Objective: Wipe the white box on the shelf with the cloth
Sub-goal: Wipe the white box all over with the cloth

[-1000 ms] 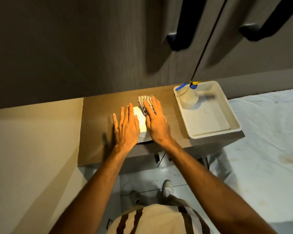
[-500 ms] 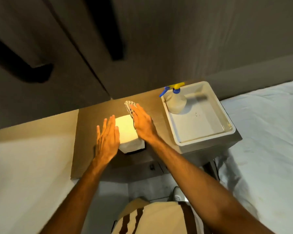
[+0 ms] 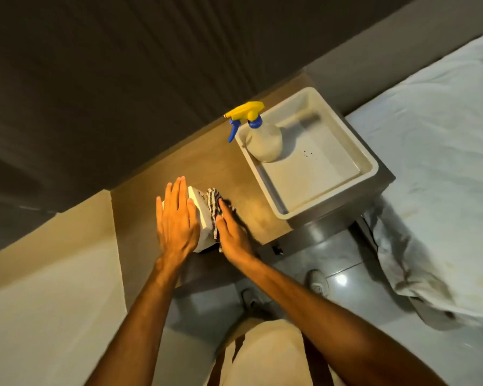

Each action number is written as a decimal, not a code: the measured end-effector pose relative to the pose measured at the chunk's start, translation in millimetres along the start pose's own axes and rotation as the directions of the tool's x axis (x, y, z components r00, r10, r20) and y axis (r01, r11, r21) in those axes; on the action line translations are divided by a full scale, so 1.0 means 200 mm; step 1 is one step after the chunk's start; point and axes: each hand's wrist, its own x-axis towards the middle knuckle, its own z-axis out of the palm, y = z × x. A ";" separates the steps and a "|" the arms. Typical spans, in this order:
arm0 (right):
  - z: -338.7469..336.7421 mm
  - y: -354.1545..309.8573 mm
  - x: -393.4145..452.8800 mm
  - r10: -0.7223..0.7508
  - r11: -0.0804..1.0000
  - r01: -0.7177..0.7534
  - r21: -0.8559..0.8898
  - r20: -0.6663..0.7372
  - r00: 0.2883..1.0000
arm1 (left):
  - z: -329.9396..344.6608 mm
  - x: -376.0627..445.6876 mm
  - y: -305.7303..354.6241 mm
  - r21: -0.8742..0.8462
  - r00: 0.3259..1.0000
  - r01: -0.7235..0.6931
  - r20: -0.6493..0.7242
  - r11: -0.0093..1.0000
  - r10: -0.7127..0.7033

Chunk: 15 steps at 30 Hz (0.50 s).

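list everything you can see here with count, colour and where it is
white box: 1, white, on the shelf, under the left hand
cloth: 1, dark-and-white striped, against the box's right side
shelf: 1, brown wood
tray: 1, white, right end of the shelf
spray bottle: 1, pale with yellow-and-blue head, in the tray's far left corner
sheet: 1, white, right of the shelf
left hand: flat on the box
right hand: pressing the cloth

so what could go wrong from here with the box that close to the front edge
1. The white box sits near the shelf front edge; a sideways push from the cloth under the right hand could slide it off, though the flat left hand steadies it.
2. A wide stroke might bump the tray holding the spray bottle.
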 end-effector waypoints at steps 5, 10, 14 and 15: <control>0.01 -0.11 0.02 -0.154 0.988 0.156 -0.021 0.051 0.987 | 0.01 0.00 0.01 -0.027 1.000 0.014 -0.001 1.000 -0.014; 0.02 -0.14 0.27 -0.083 0.994 0.089 -0.061 0.083 0.993 | 0.02 0.01 0.00 -0.048 1.000 0.005 0.005 0.999 -0.005; 0.02 -0.03 0.21 -0.017 0.990 0.029 -0.141 0.084 0.996 | 0.03 0.02 -0.02 0.023 1.000 -0.004 0.016 1.000 0.003; 0.02 -0.02 0.16 0.003 0.989 0.009 -0.147 0.079 0.997 | 0.03 0.02 -0.02 0.028 1.000 -0.007 0.014 1.000 0.007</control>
